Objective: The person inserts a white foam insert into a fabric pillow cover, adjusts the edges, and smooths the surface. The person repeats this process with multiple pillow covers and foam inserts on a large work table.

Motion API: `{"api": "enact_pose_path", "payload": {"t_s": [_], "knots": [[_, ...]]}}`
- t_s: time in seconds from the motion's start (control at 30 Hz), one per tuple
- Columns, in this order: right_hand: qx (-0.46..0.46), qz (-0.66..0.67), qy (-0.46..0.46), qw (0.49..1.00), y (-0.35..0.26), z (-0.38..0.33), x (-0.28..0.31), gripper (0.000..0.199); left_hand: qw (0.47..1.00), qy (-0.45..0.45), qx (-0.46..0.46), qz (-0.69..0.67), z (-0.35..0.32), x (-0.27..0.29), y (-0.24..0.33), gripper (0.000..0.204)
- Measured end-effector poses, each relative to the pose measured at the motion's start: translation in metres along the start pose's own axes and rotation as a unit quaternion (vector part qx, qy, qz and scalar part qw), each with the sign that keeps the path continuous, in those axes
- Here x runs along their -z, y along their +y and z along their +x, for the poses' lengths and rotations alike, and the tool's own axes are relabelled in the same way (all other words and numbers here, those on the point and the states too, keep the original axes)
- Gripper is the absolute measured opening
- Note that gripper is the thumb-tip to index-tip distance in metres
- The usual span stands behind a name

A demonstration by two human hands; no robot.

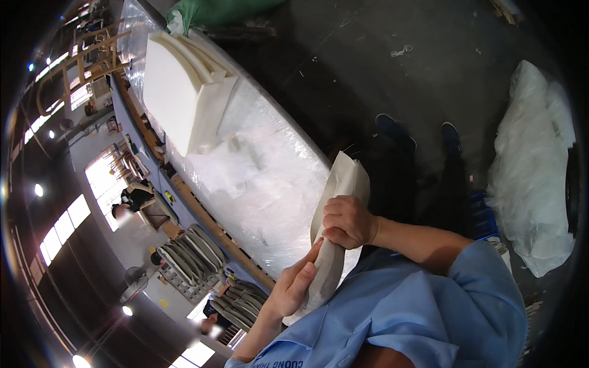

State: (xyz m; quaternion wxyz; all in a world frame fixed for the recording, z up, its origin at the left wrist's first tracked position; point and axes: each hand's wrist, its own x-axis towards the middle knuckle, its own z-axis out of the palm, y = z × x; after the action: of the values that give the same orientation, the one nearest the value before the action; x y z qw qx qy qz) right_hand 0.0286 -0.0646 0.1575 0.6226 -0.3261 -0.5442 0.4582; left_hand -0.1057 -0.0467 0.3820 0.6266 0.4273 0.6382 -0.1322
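Observation:
A beige fabric cushion (328, 276) stands on its narrow side against my front, at the near edge of the plastic-covered table. White material shows at its lower edges. My right hand (348, 222) is closed in a fist around the upper part of its edge, bunching the fabric. Lower down, my left hand (294, 287) grips the cushion's side, its fingers fairly straight along the edge and its thumb apart from them. The left fingertips come close to the right hand. How full the cushion is inside cannot be seen.
White foam pads (178, 92) lie stacked at the table's far end, near a green bag (215, 11). Clear film covers the table (257, 184). A large plastic-wrapped bundle (531, 172) rests on the floor to the right. Beyond the table are grey cushions (193, 251) and people (132, 199).

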Motion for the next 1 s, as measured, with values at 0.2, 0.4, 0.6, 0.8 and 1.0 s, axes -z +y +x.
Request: {"api": "enact_pose_path", "payload": {"t_s": [0.2,0.4,0.6,0.8,1.0], "knots": [[-0.037,0.027,-0.006,0.999,-0.002,-0.009,0.009,0.031,0.999,-0.032,0.038,-0.023,0.023,-0.009,-0.032,0.062],[-0.091,0.071,-0.009,0.993,0.004,-0.013,0.010,0.031,0.997,-0.040,0.059,-0.002,0.065,0.000,-0.086,0.065],[-0.155,0.077,0.009,0.985,0.037,-0.027,0.009,0.031,0.997,-0.035,0.074,0.001,0.114,0.007,-0.122,0.067],[-0.448,-0.053,0.184,0.873,0.124,-0.061,0.024,0.032,0.994,-0.014,0.073,0.080,0.185,0.016,-0.158,0.065],[-0.643,0.157,0.151,0.734,0.158,-0.109,0.019,0.059,0.976,0.157,-0.082,0.125,0.254,-0.006,-0.105,0.049]]}}
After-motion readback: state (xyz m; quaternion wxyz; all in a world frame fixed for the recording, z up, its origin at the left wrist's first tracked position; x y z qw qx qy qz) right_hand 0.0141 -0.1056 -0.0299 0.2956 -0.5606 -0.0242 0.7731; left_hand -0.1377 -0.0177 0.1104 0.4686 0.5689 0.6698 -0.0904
